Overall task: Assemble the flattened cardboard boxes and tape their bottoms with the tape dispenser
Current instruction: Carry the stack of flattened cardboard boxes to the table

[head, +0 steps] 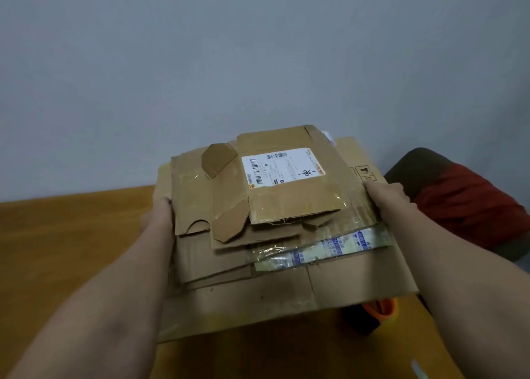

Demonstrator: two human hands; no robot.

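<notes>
Gripping the left edge of the stack of flattened cardboard boxes (258, 281), the left hand (156, 215) is laying its thumb along the top sheets; its other fingers are passing under the stack, out of sight. The stack is sitting over the wooden table (57, 249); contact cannot be told. On the stack's top piece a white shipping label (282, 166) is facing up. Under the stack's near right corner an orange and black tape dispenser (378, 310) is showing, partly hidden. At the stack's right edge the right hand (387, 199) is clamping the sheets, thumb on top, fingers beneath, unseen. Right of the stack a red and dark cushion (464, 203) is lying.
</notes>
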